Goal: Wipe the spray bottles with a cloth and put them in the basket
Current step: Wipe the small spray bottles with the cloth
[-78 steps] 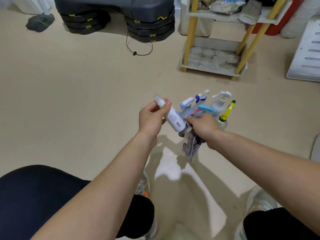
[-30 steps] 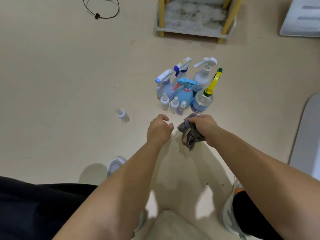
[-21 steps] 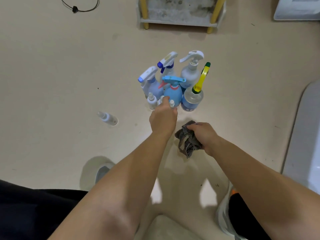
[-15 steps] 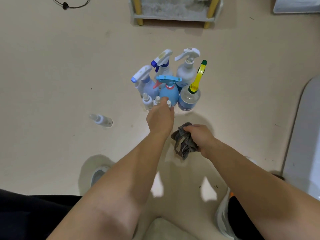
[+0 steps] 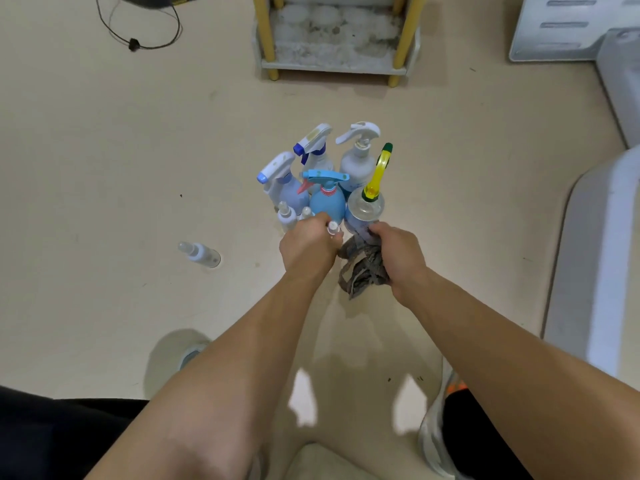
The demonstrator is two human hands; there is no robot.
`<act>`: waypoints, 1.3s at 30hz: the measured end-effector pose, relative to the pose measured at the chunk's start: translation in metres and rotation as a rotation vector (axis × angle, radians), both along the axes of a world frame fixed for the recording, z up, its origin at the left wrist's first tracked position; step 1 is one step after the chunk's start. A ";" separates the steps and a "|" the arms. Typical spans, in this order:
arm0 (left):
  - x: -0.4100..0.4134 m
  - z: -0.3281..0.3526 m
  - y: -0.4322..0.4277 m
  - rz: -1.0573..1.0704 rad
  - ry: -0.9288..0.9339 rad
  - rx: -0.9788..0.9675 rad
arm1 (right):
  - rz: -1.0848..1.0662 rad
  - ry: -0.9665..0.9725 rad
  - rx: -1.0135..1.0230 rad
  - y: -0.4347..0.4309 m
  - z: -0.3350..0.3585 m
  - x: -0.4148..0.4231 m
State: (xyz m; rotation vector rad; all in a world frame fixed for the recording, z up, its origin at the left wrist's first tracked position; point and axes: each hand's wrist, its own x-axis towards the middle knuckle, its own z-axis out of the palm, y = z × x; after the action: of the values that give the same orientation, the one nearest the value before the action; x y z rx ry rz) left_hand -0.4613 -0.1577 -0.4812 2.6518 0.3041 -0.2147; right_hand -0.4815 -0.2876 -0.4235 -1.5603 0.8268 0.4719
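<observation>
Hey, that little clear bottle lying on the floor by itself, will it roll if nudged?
Probably: the small clear bottle lies on its side on the smooth floor and looks round, so it should roll. It seems light, perhaps nearly empty.

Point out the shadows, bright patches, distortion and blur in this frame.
Head view, all remarks: a soft shadow lies on the floor low in the frame, broken by bright patches; the wide-angle lens bows the white unit at right; the small bottle lying at left looks slightly soft.
</observation>
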 end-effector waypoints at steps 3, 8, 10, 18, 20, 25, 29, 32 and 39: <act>-0.006 0.034 0.004 -0.027 0.025 -0.019 | -0.077 -0.107 0.022 0.006 0.035 0.004; -0.022 0.099 0.009 -0.082 -0.022 -0.047 | 0.213 -0.311 -0.076 0.014 0.099 -0.002; -0.026 0.126 0.010 -0.134 -0.037 -0.077 | 0.430 -0.440 -0.145 0.016 0.123 -0.008; -0.027 0.244 0.023 -0.247 -0.120 -0.163 | 0.608 -0.578 -0.240 -0.007 0.190 -0.004; -0.027 0.269 0.027 -0.289 -0.158 -0.156 | 0.609 -0.513 -0.059 -0.012 0.209 -0.007; -0.031 0.298 0.031 -0.394 -0.269 -0.058 | 0.548 -0.276 0.287 -0.011 0.238 -0.010; -0.034 0.296 0.025 -0.415 -0.306 -0.064 | 0.452 -0.206 0.388 -0.006 0.232 -0.007; -0.028 0.289 0.025 -0.377 -0.334 -0.140 | 0.442 -0.248 0.402 -0.003 0.224 -0.006; -0.006 0.276 0.033 -0.357 -0.557 -0.257 | 0.373 -0.411 0.523 -0.004 0.231 0.013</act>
State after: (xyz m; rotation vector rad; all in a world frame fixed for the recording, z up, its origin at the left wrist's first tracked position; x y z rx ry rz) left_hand -0.4672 -0.1249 -0.2054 2.3675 -0.3554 0.3510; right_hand -0.4689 -0.2920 -0.1923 -1.2512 0.0746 0.5561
